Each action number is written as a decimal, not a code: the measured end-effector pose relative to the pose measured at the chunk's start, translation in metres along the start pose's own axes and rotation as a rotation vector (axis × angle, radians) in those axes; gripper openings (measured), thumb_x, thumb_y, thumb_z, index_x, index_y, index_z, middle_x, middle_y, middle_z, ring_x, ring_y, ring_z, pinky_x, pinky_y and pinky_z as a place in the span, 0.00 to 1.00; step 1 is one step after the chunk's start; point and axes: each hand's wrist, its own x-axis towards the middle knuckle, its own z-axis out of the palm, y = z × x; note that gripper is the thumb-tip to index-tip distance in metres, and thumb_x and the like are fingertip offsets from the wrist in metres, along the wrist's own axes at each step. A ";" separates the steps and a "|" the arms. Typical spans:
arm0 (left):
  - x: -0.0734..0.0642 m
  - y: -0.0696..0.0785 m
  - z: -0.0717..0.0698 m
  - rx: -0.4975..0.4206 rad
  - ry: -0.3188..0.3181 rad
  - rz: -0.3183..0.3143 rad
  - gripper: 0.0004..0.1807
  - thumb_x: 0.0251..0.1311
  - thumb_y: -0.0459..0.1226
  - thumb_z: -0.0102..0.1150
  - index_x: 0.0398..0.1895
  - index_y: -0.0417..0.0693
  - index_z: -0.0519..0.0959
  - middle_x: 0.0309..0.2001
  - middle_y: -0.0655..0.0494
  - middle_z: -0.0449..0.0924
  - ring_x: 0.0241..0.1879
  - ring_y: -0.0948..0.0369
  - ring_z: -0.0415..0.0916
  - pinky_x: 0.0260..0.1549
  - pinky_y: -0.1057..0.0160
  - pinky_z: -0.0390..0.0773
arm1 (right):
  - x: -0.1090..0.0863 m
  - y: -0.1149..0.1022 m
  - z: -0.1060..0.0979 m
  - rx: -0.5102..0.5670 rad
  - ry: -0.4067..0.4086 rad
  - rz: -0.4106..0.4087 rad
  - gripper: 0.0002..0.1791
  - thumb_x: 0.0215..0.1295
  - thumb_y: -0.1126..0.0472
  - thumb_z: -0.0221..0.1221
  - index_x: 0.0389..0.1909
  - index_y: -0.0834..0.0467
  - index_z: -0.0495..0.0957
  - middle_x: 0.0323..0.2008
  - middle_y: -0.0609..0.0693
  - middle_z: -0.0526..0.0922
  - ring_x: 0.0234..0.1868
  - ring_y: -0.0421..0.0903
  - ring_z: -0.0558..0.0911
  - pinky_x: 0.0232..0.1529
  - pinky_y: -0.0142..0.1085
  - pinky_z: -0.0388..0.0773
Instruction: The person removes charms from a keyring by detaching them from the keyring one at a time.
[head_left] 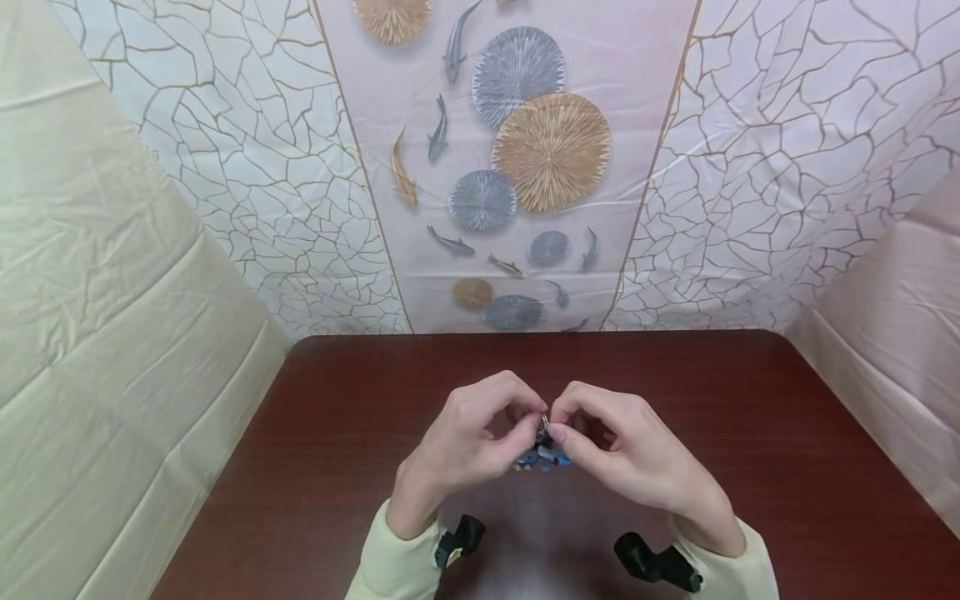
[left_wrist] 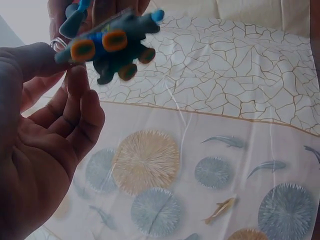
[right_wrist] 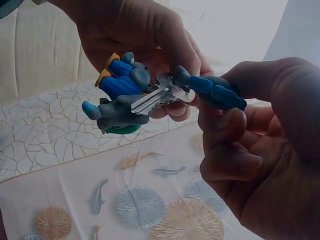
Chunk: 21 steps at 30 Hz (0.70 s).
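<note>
Both hands meet over the table, holding a metal key ring [left_wrist: 58, 44] between their fingertips. My left hand [head_left: 480, 433] pinches it from the left with thumb and forefinger; my right hand [head_left: 637, 446] pinches it from the right. From the ring hang a silver key [right_wrist: 152, 101] and small grey-and-blue toy charms. One charm [left_wrist: 117, 45], with orange-ended feet, dangles below the left fingertips. Another blue-and-grey charm [right_wrist: 215, 92] lies against the right hand's thumb and forefinger. The fingertips partly hide the ring.
Beneath the hands is a dark red-brown table [head_left: 360, 392] with rounded far corners. Behind it hangs a patterned cloth [head_left: 450, 258], and pale cloth walls [head_left: 120, 350] rise at the sides. Each wrist, in a pale yellow sleeve [head_left: 397, 550], carries a black camera [head_left: 461, 537].
</note>
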 end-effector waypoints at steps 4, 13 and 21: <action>-0.001 0.001 -0.001 -0.020 -0.022 -0.009 0.08 0.58 0.26 0.59 0.36 0.46 0.79 0.30 0.60 0.78 0.28 0.72 0.74 0.30 0.76 0.78 | 0.000 -0.003 0.000 0.007 0.030 -0.020 0.16 0.58 0.75 0.62 0.34 0.50 0.75 0.25 0.38 0.73 0.23 0.30 0.69 0.19 0.23 0.66; -0.003 0.003 0.000 0.046 -0.037 -0.011 0.03 0.61 0.29 0.60 0.36 0.45 0.80 0.30 0.59 0.81 0.28 0.72 0.77 0.34 0.81 0.76 | -0.001 -0.004 0.002 0.032 0.048 -0.006 0.16 0.57 0.76 0.62 0.33 0.50 0.76 0.23 0.39 0.73 0.22 0.30 0.69 0.19 0.20 0.64; -0.004 0.004 0.000 0.057 -0.027 -0.088 0.06 0.58 0.29 0.59 0.29 0.49 0.78 0.23 0.61 0.78 0.22 0.73 0.73 0.25 0.82 0.73 | 0.001 -0.005 0.002 0.034 0.033 -0.002 0.16 0.58 0.75 0.62 0.34 0.49 0.76 0.23 0.38 0.72 0.22 0.30 0.68 0.19 0.21 0.63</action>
